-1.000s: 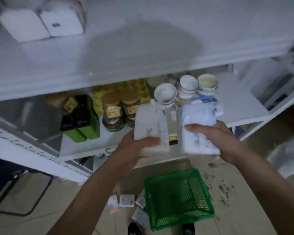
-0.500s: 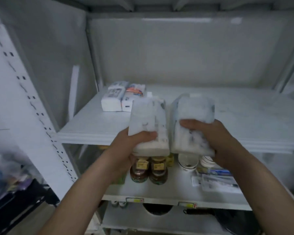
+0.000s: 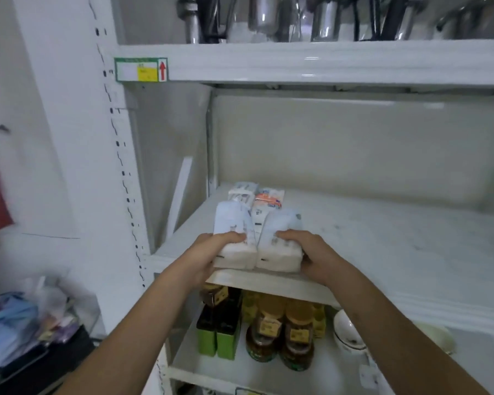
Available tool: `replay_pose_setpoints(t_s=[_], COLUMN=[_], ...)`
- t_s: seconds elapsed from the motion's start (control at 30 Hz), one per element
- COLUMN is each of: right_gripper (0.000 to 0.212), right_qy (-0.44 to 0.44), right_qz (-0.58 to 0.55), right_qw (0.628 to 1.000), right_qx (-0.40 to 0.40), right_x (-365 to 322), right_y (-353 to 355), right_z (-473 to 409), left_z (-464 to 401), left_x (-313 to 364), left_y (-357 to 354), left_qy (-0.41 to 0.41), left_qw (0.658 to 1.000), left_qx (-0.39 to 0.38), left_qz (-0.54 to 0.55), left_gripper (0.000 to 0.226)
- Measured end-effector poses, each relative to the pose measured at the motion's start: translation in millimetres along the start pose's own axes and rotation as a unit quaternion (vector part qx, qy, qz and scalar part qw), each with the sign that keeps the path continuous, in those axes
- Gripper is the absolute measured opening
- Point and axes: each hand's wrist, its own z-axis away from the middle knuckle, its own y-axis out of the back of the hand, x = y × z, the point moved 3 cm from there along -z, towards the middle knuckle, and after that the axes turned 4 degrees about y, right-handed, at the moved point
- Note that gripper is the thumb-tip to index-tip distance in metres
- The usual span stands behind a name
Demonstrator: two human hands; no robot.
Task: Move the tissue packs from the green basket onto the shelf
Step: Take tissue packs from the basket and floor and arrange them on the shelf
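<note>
Head view: two tissue packs held side by side over the front edge of the shelf (image 3: 382,238), touching each other along their inner long sides. Left hand (image 3: 211,252) wrapped round the left pack (image 3: 234,238), thumb on top, fingers hidden beneath; right hand (image 3: 311,252) wrapped round the right pack (image 3: 280,240) likewise. Near ends of both packs at the lip, seemingly resting on it, far ends pointing to 12 o'clock toward two stocked packs (image 3: 254,198) lying flat further in, near the back left corner. Each pack at 12 o'clock of its hand, palms against the outer sides at 9 and 3. Basket out of view. Step in hand, by the look of it: setting the pair down. Best done by sliding both forward together, flat and level, until fully clear of the lip, stopping just short of the stocked packs, then easing the fingers out sideways without dragging the soft wrappers. Below, at 6 o'clock, jars (image 3: 280,337) and green boxes (image 3: 217,337) on the lower shelf.
</note>
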Motion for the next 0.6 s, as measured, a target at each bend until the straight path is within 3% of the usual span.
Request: replay_pose_setpoints(t_s=[0.17, 0.27, 0.33, 0.4, 0.53, 0.6], right_gripper=[0.048, 0.053, 0.045, 0.039, 0.077, 0.094], right_qy=[0.043, 0.075, 0.108, 0.153, 0.199, 0.199], right_qz=[0.053, 0.143, 0.178, 0.189, 0.219, 0.257], right_qw=[0.995, 0.983, 0.975, 0.969, 0.955, 0.945], right_qx=[0.074, 0.089, 0.083, 0.042, -0.031, -0.050], right_x=[21.3, 25.6, 25.5, 25.6, 27.1, 29.1], right_y=[-19.3, -28.3, -32.1, -34.3, -32.0, -28.6], right_z=[-31.8, -37.5, -33.0, -28.0, -22.1, -23.8], left_z=[-19.2, -24.7, -25.9, -25.0, -23.5, -27.8], left_x=[2.2, 4.8, 7.9, 6.0, -7.2, -11.9], left_y=[23.1, 23.3, 27.7, 37.2, 55.9, 62.5], left_qy=[-0.010, -0.047, -0.072, -0.090, -0.121, -0.142], left_qw=[0.995, 0.987, 0.979, 0.978, 0.969, 0.964], left_qx=[0.065, 0.079, 0.089, 0.064, -0.021, -0.015], left_qz=[-0.074, -0.133, -0.168, -0.178, -0.216, -0.226], left_gripper=[0.088, 0.072, 0.062, 0.066, 0.073, 0.072])
